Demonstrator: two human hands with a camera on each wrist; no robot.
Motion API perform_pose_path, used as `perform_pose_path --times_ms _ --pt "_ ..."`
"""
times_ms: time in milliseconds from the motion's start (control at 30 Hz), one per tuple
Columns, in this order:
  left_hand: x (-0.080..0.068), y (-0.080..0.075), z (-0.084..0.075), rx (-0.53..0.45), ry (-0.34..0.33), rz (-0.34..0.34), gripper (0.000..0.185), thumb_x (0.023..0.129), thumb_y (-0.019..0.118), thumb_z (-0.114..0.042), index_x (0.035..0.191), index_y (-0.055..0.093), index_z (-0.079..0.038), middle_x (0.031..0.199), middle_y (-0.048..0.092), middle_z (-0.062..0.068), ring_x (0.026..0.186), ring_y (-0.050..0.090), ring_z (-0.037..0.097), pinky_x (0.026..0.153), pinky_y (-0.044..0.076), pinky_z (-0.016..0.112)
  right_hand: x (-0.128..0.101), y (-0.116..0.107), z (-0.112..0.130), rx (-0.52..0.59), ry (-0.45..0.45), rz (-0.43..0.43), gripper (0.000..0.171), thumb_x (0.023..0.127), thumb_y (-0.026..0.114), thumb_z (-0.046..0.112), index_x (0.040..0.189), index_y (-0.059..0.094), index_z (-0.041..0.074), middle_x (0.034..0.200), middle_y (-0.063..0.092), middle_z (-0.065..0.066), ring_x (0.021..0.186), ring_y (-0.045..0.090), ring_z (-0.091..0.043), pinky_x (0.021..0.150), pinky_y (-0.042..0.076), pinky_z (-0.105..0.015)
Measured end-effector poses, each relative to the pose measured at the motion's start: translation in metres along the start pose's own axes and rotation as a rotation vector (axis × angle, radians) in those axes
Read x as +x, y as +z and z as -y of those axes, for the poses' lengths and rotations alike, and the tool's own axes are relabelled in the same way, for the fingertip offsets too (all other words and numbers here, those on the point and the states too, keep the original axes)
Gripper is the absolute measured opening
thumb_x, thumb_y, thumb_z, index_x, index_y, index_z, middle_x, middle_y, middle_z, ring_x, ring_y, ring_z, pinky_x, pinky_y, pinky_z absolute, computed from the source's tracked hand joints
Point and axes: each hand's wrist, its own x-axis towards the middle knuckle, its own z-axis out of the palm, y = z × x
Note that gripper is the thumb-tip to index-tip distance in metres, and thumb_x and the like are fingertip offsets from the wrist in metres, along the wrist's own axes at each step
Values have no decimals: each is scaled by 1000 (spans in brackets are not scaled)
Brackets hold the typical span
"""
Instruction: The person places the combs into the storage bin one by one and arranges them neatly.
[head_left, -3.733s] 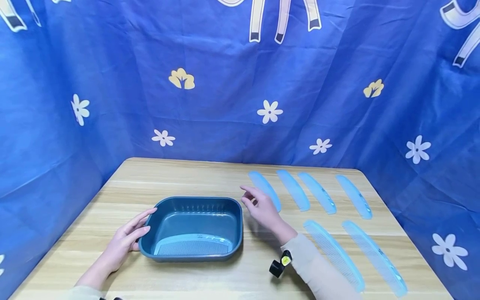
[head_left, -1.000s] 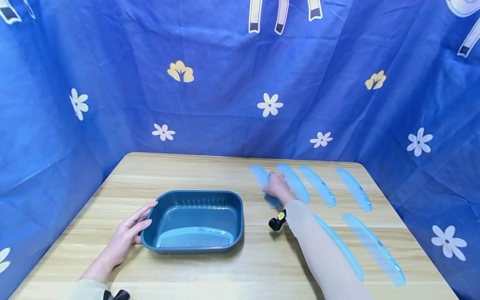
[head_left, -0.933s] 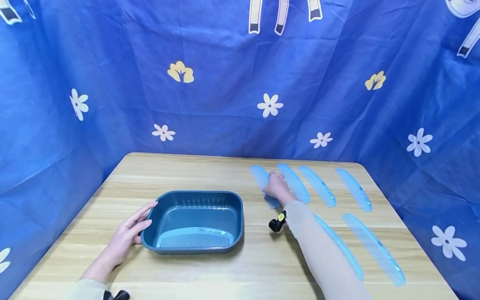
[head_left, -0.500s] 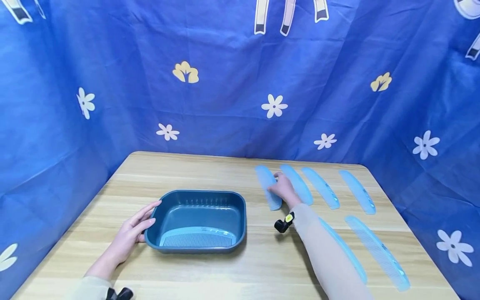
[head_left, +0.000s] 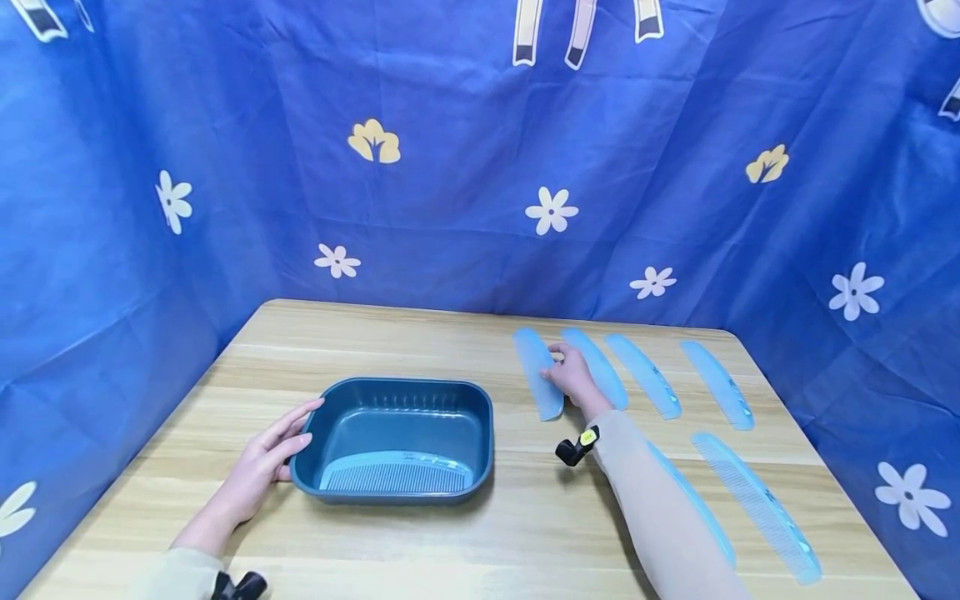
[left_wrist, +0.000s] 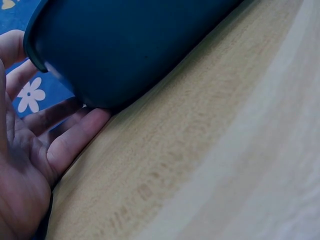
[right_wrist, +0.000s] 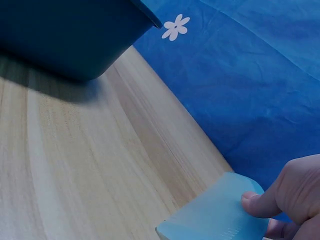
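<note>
A dark teal plastic basin [head_left: 397,417] stands on the table, and a pale blue comb [head_left: 397,473] lies inside along its near wall. My left hand [head_left: 262,458] holds the basin's left end. Its thumb and index finger are at the rim, while the left wrist view shows the lower fingers [left_wrist: 80,135] against the outside, down to the base. To the right of the basin, my right hand [head_left: 576,379] pinches another pale blue comb [head_left: 536,375] by its right edge, and this comb is tilted up. In the right wrist view the thumb [right_wrist: 262,202] presses on the comb's face.
Several more blue combs lie on the right: a back row with one comb [head_left: 645,375] in its middle, a right front comb [head_left: 757,504], and one comb [head_left: 697,508] partly under the right sleeve. A blue curtain [head_left: 450,192] surrounds the wooden table [head_left: 375,550].
My right hand has moved from beside the basin to the leftmost back comb, taken hold of it and tilted it up. The left hand has stayed on the basin. The camera has shifted slightly.
</note>
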Motion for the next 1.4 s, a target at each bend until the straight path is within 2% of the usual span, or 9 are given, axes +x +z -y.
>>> perform_pose_path --times_ms 233,467,767,1067,1400 --pt "0 0 -2 -9 21 3 48 99 43 -16 146 32 -16 140 23 31 105 53 3 67 55 40 -5 0 4 -5 -14 -32 52 84 64 -1 133 47 5 96 48 -12 86 47 -23 71 45 -33" --pt "0 0 -2 -12 28 2 48 99 43 -14 146 32 -15 141 22 31 105 54 3 66 55 40 -10 0 10 19 -47 -50 51 84 64 -1 132 50 6 83 38 -7 75 38 -20 61 37 -30" --pt "-1 0 -3 0 22 -7 48 99 44 -15 146 32 -15 138 28 25 102 56 5 66 55 40 -20 1 23 20 -90 -35 50 84 65 -2 132 49 3 82 42 -7 76 42 -19 63 42 -28" --pt "-1 0 -3 -17 30 -4 48 99 43 -14 145 32 -14 128 41 3 100 59 10 66 55 40 -28 2 34 -4 -125 -30 51 83 65 -2 131 50 2 83 47 -8 78 45 -20 65 45 -30" --pt "-2 0 -3 -35 33 -4 48 99 44 -13 145 33 -14 125 44 -1 97 60 13 65 55 40 -37 7 52 -24 -202 -28 47 83 67 1 128 55 5 83 51 -9 77 48 -21 63 45 -31"
